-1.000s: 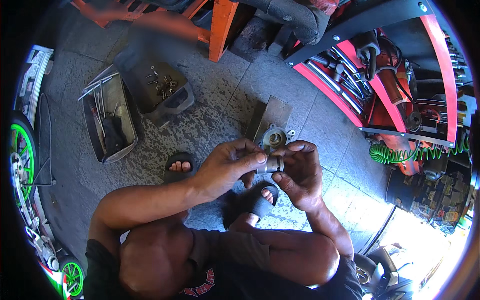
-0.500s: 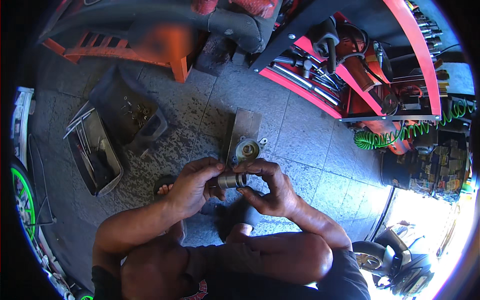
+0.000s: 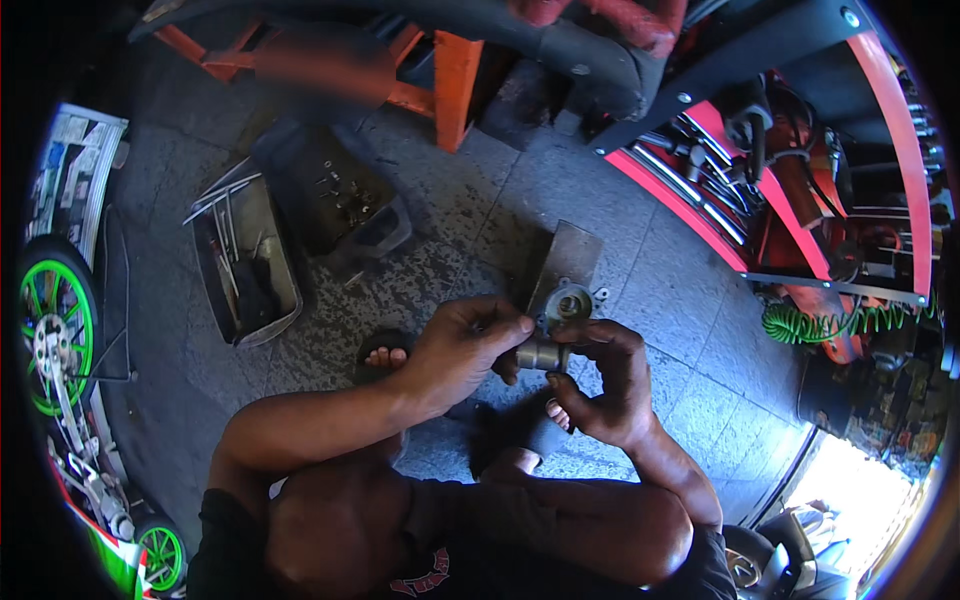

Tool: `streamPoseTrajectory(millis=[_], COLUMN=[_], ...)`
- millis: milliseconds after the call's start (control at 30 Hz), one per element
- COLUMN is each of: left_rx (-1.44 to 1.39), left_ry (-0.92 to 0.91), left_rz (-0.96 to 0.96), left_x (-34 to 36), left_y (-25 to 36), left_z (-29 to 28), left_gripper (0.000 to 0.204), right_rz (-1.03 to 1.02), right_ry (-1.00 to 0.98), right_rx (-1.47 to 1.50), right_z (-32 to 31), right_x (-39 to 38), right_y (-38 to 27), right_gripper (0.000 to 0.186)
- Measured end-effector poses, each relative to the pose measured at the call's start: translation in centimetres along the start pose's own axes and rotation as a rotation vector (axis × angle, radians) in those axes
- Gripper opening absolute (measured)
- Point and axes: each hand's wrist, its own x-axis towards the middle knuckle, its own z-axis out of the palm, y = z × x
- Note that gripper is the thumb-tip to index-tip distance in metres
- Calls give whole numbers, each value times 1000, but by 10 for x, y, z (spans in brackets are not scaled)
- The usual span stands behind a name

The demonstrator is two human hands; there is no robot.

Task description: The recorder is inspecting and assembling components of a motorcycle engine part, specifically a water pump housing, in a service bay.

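Observation:
Between my hands is a short, shiny metal cylinder (image 3: 539,355), lying roughly sideways. My left hand (image 3: 465,345) is closed round its left end, the thumb along the top. My right hand (image 3: 612,385) pinches the right end with thumb and bent fingers, which hide much of that end. Just beyond the cylinder, a round metal housing (image 3: 570,303) with a hole in its middle and small side lugs sits at the near end of a flat rectangular metal block (image 3: 575,250) on the floor.
Left of my hands, a grey tray (image 3: 290,318) holds long tools, beside a dark bin (image 3: 385,235) with small metal parts. An orange stand (image 3: 453,90) is at the back. A red and black tool rack (image 3: 690,215) stands right, a green-rimmed wheel (image 3: 85,335) far left.
My view has turned, so the scene sits further right, and more of the green wheel shows at left. Both hands still grip the cylinder, with little change in their hold.

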Motion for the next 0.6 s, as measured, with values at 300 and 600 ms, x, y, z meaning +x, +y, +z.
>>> streamPoseTrajectory(millis=[300,600], left_rx=[37,8], left_ry=[-147,-203], left_rz=[165,221], left_x=[-12,-14], left_y=[6,7], left_z=[1,-1], left_gripper=[32,37], right_rz=[115,21], right_ry=[102,-21], right_rx=[128,101], right_z=[5,6], right_x=[3,8], right_y=[-9,-21], right_gripper=[68,74])
